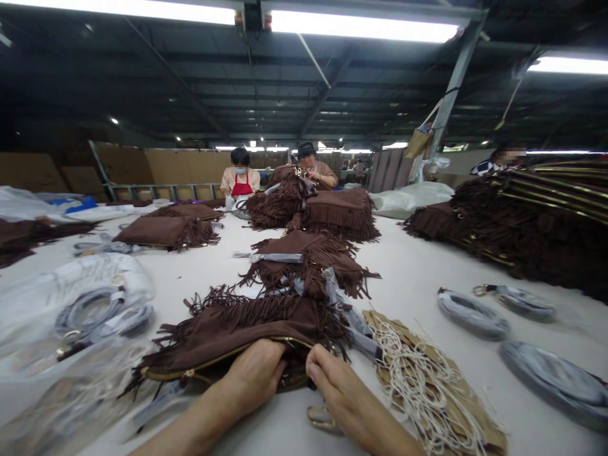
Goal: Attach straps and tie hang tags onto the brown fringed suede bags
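Observation:
A brown suede fringed bag lies on the white table right in front of me, its gold zipper edge facing me. My left hand reaches into the bag's open top, fingers curled out of sight inside. My right hand grips the zipper edge at the bag's right end with fingers closed. A gold metal ring lies on the table under my right hand. A pile of brown paper tags with white strings sits just right of the bag.
More fringed bags lie in piles down the table, with a big stack at right. Wrapped straps lie at right, clear plastic bags of straps at left. Three people work at the far end.

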A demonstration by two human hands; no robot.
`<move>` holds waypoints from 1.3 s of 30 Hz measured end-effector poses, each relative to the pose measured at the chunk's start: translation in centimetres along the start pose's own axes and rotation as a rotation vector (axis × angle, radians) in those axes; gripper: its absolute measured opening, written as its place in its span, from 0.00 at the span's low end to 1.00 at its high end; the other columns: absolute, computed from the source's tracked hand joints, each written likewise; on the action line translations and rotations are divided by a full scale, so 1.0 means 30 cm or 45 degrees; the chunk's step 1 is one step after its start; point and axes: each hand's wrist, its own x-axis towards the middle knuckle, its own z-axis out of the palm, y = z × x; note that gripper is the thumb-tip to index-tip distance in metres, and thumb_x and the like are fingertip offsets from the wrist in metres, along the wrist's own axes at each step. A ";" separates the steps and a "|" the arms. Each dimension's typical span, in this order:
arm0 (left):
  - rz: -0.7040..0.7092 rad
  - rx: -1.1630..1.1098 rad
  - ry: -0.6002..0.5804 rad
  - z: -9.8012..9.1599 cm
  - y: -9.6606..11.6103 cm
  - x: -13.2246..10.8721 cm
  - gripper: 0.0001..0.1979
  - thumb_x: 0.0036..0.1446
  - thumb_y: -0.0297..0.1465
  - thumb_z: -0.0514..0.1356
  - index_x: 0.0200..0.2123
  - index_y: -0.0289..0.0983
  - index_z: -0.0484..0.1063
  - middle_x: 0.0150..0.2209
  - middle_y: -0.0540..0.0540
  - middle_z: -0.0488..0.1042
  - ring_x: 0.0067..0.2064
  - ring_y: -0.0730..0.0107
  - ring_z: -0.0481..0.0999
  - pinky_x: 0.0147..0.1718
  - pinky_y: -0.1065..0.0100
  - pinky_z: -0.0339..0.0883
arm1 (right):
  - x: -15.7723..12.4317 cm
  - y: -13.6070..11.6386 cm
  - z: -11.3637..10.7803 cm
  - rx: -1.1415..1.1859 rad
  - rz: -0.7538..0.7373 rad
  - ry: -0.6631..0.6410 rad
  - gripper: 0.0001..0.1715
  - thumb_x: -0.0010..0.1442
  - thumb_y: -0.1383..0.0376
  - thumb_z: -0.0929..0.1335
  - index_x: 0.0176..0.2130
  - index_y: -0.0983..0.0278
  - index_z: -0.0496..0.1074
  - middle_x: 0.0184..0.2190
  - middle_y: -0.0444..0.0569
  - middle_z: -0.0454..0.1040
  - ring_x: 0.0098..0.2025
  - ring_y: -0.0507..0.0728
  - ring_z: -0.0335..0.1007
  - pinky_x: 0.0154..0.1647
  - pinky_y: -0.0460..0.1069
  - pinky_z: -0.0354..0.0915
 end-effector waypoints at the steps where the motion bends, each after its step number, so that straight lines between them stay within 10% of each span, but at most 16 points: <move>1: -0.007 -0.020 -0.002 0.001 -0.005 0.001 0.15 0.59 0.24 0.51 0.47 0.34 0.72 0.49 0.37 0.76 0.52 0.55 0.74 0.55 0.59 0.66 | 0.001 0.000 0.002 0.018 -0.003 0.011 0.13 0.67 0.58 0.55 0.34 0.60 0.60 0.31 0.44 0.65 0.35 0.55 0.61 0.39 0.51 0.57; 12: -0.045 -0.230 0.090 0.018 -0.008 0.011 0.20 0.57 0.22 0.52 0.52 0.34 0.70 0.54 0.39 0.73 0.57 0.59 0.70 0.60 0.60 0.61 | 0.051 0.008 0.040 0.190 0.017 0.160 0.13 0.63 0.58 0.57 0.29 0.60 0.60 0.27 0.42 0.61 0.33 0.54 0.58 0.35 0.49 0.56; 18: -0.092 -0.241 0.124 0.029 -0.008 0.018 0.15 0.57 0.22 0.54 0.45 0.37 0.74 0.48 0.43 0.77 0.51 0.60 0.75 0.55 0.62 0.66 | 0.062 -0.008 0.013 0.555 0.190 -0.050 0.15 0.59 0.51 0.60 0.30 0.59 0.57 0.19 0.34 0.50 0.21 0.50 0.46 0.23 0.45 0.47; 39: -0.210 -0.479 0.121 0.020 -0.024 0.029 0.22 0.57 0.26 0.52 0.55 0.39 0.70 0.48 0.46 0.78 0.57 0.56 0.70 0.62 0.54 0.57 | 0.064 0.034 -0.006 0.501 0.042 -0.050 0.15 0.62 0.53 0.62 0.30 0.61 0.60 0.21 0.36 0.52 0.23 0.50 0.46 0.22 0.45 0.46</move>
